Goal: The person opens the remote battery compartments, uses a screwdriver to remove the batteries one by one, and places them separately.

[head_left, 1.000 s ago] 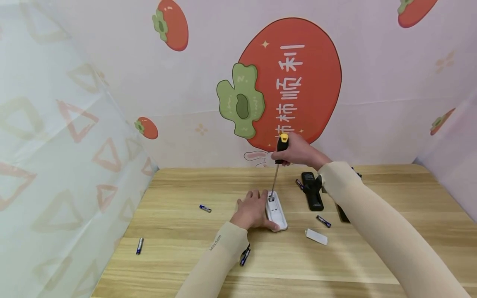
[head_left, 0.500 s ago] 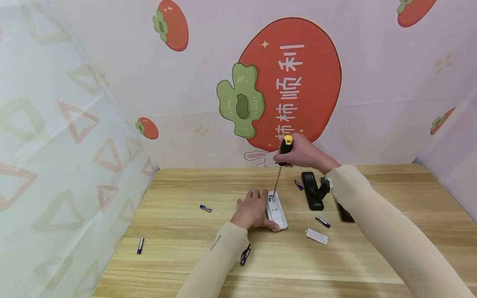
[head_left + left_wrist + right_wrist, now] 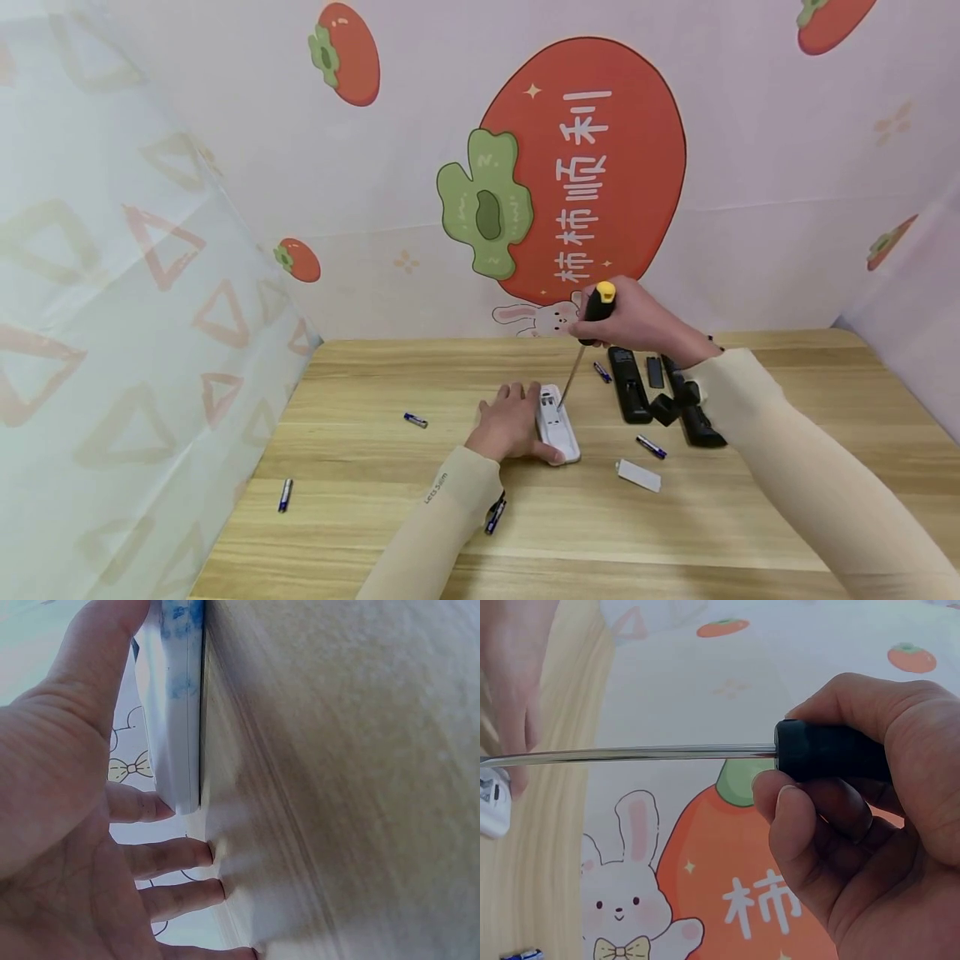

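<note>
On the wooden table (image 3: pixel 375 533), the left hand (image 3: pixel 508 425) steadies a white remote (image 3: pixel 558 427); its sleeve (image 3: pixel 442 517) reads "Lets Slim". The right hand (image 3: pixel 637 321) grips a tilted screwdriver (image 3: pixel 588 333).

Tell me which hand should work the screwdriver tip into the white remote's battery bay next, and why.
Right. The right hand already grips the screwdriver, its tip at the open bay of the white remote. The left hand lies flat beside the remote, thumb along its edge, steadying it on the table, so it is probably best left there.
</note>
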The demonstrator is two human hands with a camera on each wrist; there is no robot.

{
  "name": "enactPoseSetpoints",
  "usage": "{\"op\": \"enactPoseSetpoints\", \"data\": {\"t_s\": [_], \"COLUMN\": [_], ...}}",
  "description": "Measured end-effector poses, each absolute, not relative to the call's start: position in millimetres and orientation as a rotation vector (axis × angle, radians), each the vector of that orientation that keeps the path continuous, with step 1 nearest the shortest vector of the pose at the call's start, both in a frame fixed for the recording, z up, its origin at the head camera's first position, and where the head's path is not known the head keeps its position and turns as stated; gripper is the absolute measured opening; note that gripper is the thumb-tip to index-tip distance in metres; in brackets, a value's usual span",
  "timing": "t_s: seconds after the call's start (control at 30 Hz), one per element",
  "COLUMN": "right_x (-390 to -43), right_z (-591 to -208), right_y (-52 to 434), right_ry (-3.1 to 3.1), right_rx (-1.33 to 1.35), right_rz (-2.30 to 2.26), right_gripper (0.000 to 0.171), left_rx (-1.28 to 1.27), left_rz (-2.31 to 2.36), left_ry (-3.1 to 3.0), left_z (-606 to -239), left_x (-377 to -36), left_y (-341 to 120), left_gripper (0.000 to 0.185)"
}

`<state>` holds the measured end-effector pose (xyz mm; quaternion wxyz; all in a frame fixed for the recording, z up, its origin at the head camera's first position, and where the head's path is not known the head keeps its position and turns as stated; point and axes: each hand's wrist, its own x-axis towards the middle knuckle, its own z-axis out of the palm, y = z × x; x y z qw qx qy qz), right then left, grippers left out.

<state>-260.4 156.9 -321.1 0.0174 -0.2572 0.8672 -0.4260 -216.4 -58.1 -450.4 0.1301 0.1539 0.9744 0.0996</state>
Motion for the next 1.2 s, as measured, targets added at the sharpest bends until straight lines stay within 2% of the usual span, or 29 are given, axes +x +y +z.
{"op": "enactPoseSetpoints", "data": {"t_s": [0.83,1.2], "right_x": [-233,-223], "right_z": [-318,-320], "right_y": [234,277], "right_ry": [2.673,2.656], "right_rx": [-0.635,-0.469], "right_rz": [-1.494,-1.642], "right_gripper": [0.019,0.022], "left_rx": [0.438,0.448], "left_rz": [0.283,0.302], "left_ry": [2.826,2.830], "left_z": [-449,-449], "left_x": [-212,-211], "left_y": [-58,-58], "left_gripper": [0.120,0.120]}}
